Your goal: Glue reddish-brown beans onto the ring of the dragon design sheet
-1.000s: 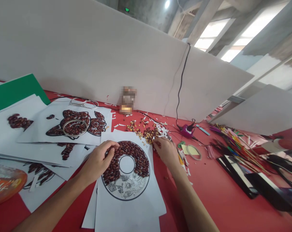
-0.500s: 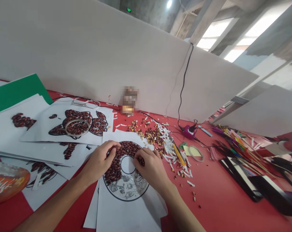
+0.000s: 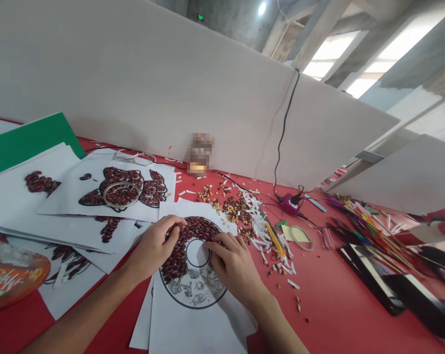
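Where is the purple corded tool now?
Head view, right of centre: the purple tool sits on the table at the partition's foot, beyond the tape ring, right of the seeds.

Red table (image 3: 340,314), white partition boards (image 3: 134,88), bright skylights (image 3: 329,54) overhead

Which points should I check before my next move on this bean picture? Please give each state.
1. Left hand steadies the sheet: ok, it lies on the left of the ring.
2. Right hand at the ring: ok, fingertips at the inner circle.
3. Bean in right fingers: cannot tell.
4. Ring covered all round: not ok, lower part is bare print.
5. Loose beans near: ok, beyond the sheet's far right corner.
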Available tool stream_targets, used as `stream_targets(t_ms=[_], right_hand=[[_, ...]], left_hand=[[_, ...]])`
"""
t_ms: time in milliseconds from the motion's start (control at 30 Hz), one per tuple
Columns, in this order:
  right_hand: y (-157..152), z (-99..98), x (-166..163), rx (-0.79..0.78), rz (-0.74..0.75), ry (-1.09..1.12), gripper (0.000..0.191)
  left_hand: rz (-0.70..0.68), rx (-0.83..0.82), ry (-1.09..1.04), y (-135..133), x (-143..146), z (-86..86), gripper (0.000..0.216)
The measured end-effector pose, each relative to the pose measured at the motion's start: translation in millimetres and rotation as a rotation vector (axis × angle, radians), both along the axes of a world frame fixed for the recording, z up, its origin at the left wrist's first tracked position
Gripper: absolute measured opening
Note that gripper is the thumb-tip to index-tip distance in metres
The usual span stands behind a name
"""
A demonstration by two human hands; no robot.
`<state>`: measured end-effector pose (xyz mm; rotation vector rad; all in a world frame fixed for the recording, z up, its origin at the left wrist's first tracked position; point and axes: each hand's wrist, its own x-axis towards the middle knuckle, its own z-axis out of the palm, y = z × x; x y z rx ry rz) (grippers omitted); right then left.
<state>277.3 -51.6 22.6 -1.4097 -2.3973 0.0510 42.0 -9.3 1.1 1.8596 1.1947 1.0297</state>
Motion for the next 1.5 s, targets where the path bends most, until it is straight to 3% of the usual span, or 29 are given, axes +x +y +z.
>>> stream_targets(t_ms=[333, 533, 833, 1200, 1500], right_hand=[[0.0, 2.9, 2.4, 0.13, -0.033, 0.073, 0.027], [-1.5, 1.9, -1.7, 0.048, -0.017, 0.001, 0.026], [-1.0, -1.0, 2.3, 0.057, -0.029, 0.051, 0.029], [-0.9, 5.9, -0.2, 0.18, 0.016, -0.201, 0.02], [-4.7, 3.2, 7.4, 0.202, 0.099, -0.18, 0.023]], left_hand=[[0.004, 0.001, 0.001, 0.3, 0.5, 0.5, 0.023], [-0.003, -0.003, 0.01, 0.1, 0.3, 0.4, 0.024], [0.01, 0.007, 0.016, -0.5, 0.0, 2.4, 0.024], [-0.003, 0.013, 0.041, 0.4, -0.9, -3.8, 0.025], [0.001, 0.041, 0.032, 0.7, 0.0, -3.0, 0.025]])
